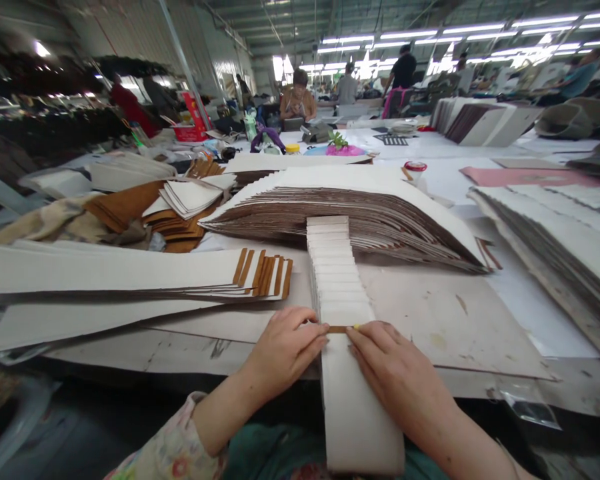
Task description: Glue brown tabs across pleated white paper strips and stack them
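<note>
A long row of overlapped white strips (336,273) runs from the big fanned stack toward me. The nearest white strip (357,407) hangs over the table edge onto my lap. My left hand (285,350) and my right hand (395,373) lie on that strip, fingertips nearly meeting at its top edge. A thin brown band (338,329) of the strip's other face shows between my fingertips. The fingers of both hands are pressed together on the strip's edge.
A large fan of white and brown sheets (360,207) lies behind the row. Long white strips with brown ends (130,273) lie at left, brown pieces (125,207) beyond them. More stacks (560,233) sit at right. People work at far tables.
</note>
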The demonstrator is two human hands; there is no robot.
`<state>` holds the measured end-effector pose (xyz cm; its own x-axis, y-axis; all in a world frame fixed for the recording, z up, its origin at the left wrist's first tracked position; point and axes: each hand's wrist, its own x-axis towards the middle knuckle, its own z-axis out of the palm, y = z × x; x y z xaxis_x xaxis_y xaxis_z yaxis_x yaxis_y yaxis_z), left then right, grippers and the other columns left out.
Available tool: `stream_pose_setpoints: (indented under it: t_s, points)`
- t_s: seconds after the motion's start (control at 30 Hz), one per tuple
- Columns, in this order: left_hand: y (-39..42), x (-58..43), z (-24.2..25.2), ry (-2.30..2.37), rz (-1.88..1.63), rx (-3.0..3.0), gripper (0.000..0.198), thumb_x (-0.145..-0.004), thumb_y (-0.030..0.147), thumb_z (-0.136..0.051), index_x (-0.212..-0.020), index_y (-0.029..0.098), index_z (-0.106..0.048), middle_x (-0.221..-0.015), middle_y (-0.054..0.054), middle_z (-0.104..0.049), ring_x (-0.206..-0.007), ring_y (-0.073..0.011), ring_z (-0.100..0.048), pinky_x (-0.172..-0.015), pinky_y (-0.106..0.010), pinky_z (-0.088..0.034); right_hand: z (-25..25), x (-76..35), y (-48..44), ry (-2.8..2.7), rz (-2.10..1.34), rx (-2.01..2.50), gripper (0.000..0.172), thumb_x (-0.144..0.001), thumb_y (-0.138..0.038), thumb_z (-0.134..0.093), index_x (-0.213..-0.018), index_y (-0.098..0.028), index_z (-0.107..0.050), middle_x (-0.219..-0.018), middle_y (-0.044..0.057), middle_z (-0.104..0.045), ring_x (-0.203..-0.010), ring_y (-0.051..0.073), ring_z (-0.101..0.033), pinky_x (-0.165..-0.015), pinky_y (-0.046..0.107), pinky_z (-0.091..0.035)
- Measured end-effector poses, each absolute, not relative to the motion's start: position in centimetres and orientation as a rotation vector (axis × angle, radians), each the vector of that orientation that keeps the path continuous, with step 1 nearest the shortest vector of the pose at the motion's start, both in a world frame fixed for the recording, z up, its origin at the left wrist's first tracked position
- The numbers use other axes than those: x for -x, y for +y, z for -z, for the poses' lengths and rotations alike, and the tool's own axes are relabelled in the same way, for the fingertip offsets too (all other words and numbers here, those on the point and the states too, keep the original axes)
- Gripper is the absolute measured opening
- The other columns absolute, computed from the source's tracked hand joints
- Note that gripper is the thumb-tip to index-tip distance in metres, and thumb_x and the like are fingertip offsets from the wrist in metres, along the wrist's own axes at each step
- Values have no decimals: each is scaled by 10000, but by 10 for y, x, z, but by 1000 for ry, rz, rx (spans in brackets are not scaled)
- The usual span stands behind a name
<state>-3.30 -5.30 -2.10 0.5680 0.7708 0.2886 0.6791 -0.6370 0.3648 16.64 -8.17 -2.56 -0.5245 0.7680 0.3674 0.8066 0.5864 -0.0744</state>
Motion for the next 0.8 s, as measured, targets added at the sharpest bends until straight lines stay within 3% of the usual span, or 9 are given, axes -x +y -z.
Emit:
stream_pose_setpoints:
  t_s: [0.1, 0.23, 0.47, 0.67, 0.8]
  points:
    - [-43, 17, 10, 1206, -709, -2521, 207, -864, 265, -443, -1002, 184, -575, -1008, -61, -551, -955, -182, -483, -854, -326, -384, 24, -165, -82, -2429, 89, 1299, 252, -871, -146, -364, -1010, -122, -573, -833, 87, -572, -791, 195, -538, -690, 348, -483]
    - [-34, 4, 9, 1191, -609, -2526, 424, -797, 381, -549, -1171, 198, -467, -1120, -73, -509, -1052, -220, -447, -912, -371, -365, 22, -179, -80, -2347, -91, 1289, 239, -860, -139, -388, -990, -173, -586, -932, 73, -593, -867, 182, -541, -776, 351, -466]
    - [-32, 4, 12, 1260, -532, -2545, 485, -760, 407, -587, -1178, 200, -456, -1156, -76, -487, -1077, -244, -430, -925, -402, -344, 31, -207, -69, -2095, -122, 1544, 292, -870, -323, -415, -1049, -143, -560, -963, 94, -588, -897, 202, -546, -792, 368, -462]
    - [-30, 4, 12, 1313, -507, -2496, 553, -734, 427, -604, -1200, 176, -442, -1171, -89, -473, -1079, -252, -426, -927, -406, -349, 33, -195, -74, -2086, -180, 1542, 309, -855, -309, -441, -1099, -142, -530, -999, 110, -568, -932, 225, -520, -822, 409, -435]
    - [-28, 4, 13, 1304, -529, -2464, 572, -723, 428, -613, -1206, 177, -439, -1176, -90, -472, -1100, -251, -415, -945, -400, -338, 30, -194, -70, -1896, -472, 1453, 272, -822, -295, -478, -1059, -176, -538, -943, 71, -587, -841, 178, -541, -762, 334, -456]
